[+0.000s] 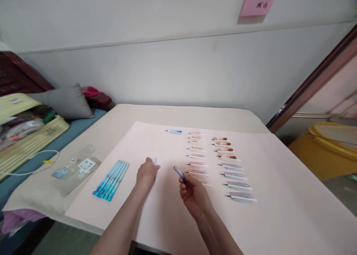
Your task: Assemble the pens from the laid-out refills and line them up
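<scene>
My right hand point(195, 193) is closed around a blue pen barrel point(179, 171), its end pointing up and to the left above the pink sheet. My left hand point(146, 173) is closed at the fingertips on a thin whitish stick point(156, 161), which looks like a pen refill; part of it is hidden by the fingers. Left of that hand lies a bundle of blue pens point(111, 180) side by side. Beyond both hands, a blue pen barrel point(175, 131) lies with a dark-tipped white refill along it.
The pink sheet point(156, 143) covers much of the table. Pinkish barrels with refills point(195, 156) form a column beside my right hand. Farther right are brown-ended barrels point(225, 144) and greyish ones point(237, 185). Clear plastic packaging point(79, 169) lies left; a yellow bin point(329, 147) stands right.
</scene>
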Demonstrator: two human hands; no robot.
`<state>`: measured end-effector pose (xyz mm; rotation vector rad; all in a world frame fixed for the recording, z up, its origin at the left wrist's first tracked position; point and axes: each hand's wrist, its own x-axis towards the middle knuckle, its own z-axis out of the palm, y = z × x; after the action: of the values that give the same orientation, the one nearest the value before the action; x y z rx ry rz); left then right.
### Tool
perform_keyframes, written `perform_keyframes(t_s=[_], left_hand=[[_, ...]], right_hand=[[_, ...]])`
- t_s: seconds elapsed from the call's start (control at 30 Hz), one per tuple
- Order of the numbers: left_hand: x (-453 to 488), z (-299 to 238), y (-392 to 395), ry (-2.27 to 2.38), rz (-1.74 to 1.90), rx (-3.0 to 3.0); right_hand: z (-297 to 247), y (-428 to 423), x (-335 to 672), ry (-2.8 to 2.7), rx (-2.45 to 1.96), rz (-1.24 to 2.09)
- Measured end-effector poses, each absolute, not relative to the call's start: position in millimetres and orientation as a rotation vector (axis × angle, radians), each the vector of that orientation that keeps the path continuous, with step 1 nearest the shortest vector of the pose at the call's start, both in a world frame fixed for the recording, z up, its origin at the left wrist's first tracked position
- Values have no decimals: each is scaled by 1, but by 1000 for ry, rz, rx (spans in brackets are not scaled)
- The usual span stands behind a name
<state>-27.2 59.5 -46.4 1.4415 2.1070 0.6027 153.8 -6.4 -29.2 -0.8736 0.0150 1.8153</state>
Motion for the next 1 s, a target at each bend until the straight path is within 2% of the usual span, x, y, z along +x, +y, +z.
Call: perform_keyframes(t_s=[0.23,0.53,1.0], left_hand=[[-17,-55,67,1960,827,1169],[-13,-28,60,1502,1181,699],[10,-14,43,1501,1358,766]], right_hand=[[-31,-8,152,29,-878,1832],[-34,-11,149,-100,-966,1811],[-32,-10,148,-212,-994,1741]])
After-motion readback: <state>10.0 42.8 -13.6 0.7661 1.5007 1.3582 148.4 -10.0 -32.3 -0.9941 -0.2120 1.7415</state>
